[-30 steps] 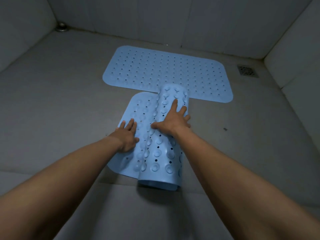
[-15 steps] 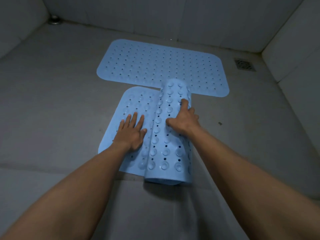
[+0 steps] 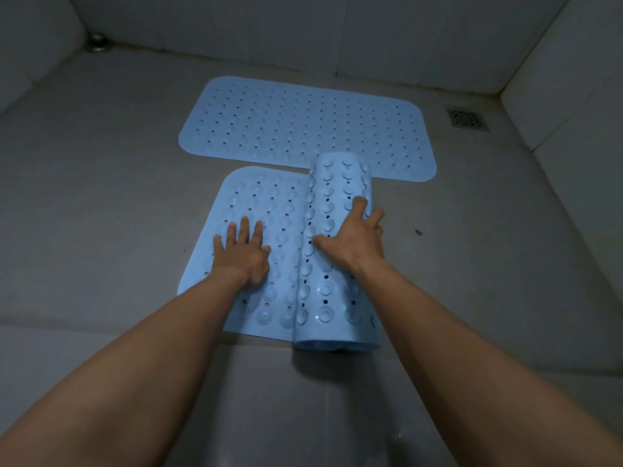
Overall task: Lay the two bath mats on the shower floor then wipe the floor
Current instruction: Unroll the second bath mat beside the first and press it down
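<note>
Two blue bath mats lie on the shower floor (image 3: 101, 197). The far mat (image 3: 303, 129) is spread flat across the upper middle of the frame. The near mat (image 3: 256, 203) sits just below it at centre, its left part flat, its right part a roll with suction cups outward. The left hand (image 3: 247, 254) presses on the flat part, grip open, fingers spread. The right hand (image 3: 354, 241) lies on the roll, its grip curved round it, thumb leftward. A square drain (image 3: 468, 119) shows upper right.
</note>
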Demonstrator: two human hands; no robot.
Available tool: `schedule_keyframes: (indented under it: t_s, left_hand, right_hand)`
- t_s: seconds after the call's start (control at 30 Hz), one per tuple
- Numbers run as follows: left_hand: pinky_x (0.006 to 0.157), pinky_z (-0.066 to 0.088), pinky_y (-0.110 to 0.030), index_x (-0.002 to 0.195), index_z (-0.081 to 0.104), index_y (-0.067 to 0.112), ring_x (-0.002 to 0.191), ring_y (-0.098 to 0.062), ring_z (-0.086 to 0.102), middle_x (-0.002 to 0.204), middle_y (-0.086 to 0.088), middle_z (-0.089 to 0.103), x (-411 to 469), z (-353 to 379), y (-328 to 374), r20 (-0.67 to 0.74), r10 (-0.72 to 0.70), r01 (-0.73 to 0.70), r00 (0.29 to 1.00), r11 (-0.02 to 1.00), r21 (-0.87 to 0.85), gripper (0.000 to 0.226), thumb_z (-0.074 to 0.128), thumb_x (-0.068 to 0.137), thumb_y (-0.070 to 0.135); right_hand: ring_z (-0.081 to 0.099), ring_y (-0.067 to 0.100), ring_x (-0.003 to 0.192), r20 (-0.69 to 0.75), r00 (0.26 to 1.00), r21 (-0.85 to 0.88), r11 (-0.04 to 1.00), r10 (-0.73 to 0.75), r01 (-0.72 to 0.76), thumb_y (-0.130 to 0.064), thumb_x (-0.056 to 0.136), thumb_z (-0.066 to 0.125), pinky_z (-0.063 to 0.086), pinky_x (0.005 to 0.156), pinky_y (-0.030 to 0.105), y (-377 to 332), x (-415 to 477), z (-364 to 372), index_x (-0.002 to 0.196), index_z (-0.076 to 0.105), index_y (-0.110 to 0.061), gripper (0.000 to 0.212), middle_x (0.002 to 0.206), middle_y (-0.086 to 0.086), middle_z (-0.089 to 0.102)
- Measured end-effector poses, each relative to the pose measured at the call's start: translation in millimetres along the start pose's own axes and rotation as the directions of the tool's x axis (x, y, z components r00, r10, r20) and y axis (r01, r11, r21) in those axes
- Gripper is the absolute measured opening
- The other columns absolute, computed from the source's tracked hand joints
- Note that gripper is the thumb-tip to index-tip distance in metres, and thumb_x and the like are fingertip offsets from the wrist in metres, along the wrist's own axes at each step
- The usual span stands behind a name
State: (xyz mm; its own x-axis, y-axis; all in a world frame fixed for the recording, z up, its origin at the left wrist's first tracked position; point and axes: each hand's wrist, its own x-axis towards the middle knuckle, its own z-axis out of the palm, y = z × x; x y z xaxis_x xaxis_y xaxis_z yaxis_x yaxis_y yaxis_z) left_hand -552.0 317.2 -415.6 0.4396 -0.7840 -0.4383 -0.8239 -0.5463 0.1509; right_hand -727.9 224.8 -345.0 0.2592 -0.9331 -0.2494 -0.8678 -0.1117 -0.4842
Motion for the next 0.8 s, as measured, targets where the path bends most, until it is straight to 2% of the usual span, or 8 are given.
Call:
schedule_keyframes:
  t_s: [0.07,0.1,0.2,0.3,0.37,0.47,0.6,0.8]
  left_hand:
    - [0.117,-0.004,-0.065,0.157,-0.013,0.026,0.151,-0.037,-0.015,0.164,-0.004,-0.023,-3,-2,12,-0.018,-0.027,0.027,0.999,1.000,-0.012,0.065,0.025,0.106,0.034]
    - [0.116,-0.003,-0.067,0.157,-0.012,0.028,0.150,-0.040,-0.013,0.164,-0.004,-0.022,-4,-1,20,-0.060,0.009,-0.010,0.998,1.000,-0.013,0.067,0.029,0.105,0.031]
    - [0.118,-0.008,-0.062,0.158,-0.006,0.036,0.152,-0.032,-0.015,0.166,-0.004,-0.016,-8,11,37,-0.153,0.182,-0.185,0.971,0.983,-0.005,0.058,0.015,0.105,0.048]
    - [0.118,-0.013,-0.058,0.157,-0.010,0.038,0.150,-0.026,-0.022,0.165,-0.002,-0.019,-8,24,37,-0.121,0.167,-0.164,0.978,0.986,0.038,0.062,0.005,0.100,0.059]
    - [0.119,-0.014,-0.057,0.156,-0.012,0.036,0.150,-0.026,-0.024,0.165,-0.002,-0.021,-6,24,34,-0.117,0.164,-0.159,0.979,0.986,0.058,0.063,0.005,0.100,0.060]
    - [0.119,-0.013,-0.056,0.156,-0.013,0.036,0.150,-0.029,-0.023,0.165,-0.003,-0.021,-5,23,31,-0.113,0.158,-0.152,0.981,0.987,0.057,0.064,0.004,0.100,0.060]
    - [0.119,-0.014,-0.056,0.156,-0.014,0.038,0.149,-0.034,-0.023,0.165,-0.003,-0.020,-2,22,27,-0.122,0.123,-0.118,0.985,0.992,0.044,0.063,0.005,0.099,0.061]
    - [0.117,-0.014,-0.060,0.154,-0.014,0.043,0.148,-0.037,-0.023,0.165,0.000,-0.020,5,14,0,-0.144,0.093,-0.086,0.985,0.995,0.056,0.063,0.004,0.098,0.063]
  right_hand:
    - [0.030,0.041,0.131,0.013,0.999,-0.072,0.997,0.043,-0.042,-0.063,0.074,0.064,0.033,0.106,0.058,10,-2,-5,0.147,0.018,-0.029,0.093,0.147,0.015,0.015]
    - [0.025,0.042,0.135,0.047,0.996,-0.122,0.990,0.079,-0.073,-0.066,0.078,0.057,0.029,0.108,0.059,15,-2,-7,0.151,0.015,-0.031,0.091,0.153,0.015,0.011]
    - [0.009,0.045,0.144,0.139,0.983,-0.126,0.986,0.123,-0.106,-0.069,0.087,0.042,0.022,0.113,0.060,23,-2,-6,0.156,-0.009,-0.033,0.093,0.162,0.017,-0.004]
    - [0.004,0.047,0.146,0.150,0.980,-0.074,0.990,0.129,-0.119,-0.086,0.071,0.053,0.020,0.114,0.064,23,-5,-4,0.153,-0.021,-0.033,0.123,0.161,0.022,-0.016]
    - [0.006,0.047,0.146,0.131,0.984,-0.051,0.993,0.117,-0.111,-0.084,0.062,0.066,0.023,0.113,0.064,25,-4,-4,0.153,-0.021,-0.033,0.136,0.161,0.019,-0.018]
    - [0.014,0.047,0.143,0.098,0.992,-0.040,0.996,0.085,-0.081,-0.071,0.064,0.076,0.029,0.110,0.063,24,0,-4,0.153,-0.018,-0.034,0.134,0.161,0.015,-0.015]
    - [0.021,0.045,0.139,0.081,0.996,-0.011,1.000,0.029,-0.028,-0.062,0.067,0.079,0.034,0.107,0.061,16,5,-3,0.153,-0.013,-0.037,0.129,0.160,0.012,-0.007]
    - [0.037,0.038,0.132,0.065,0.997,0.220,0.975,-0.047,0.032,-0.052,0.065,0.085,0.044,0.104,0.051,14,14,-9,0.153,-0.003,-0.042,0.124,0.154,0.007,0.012]
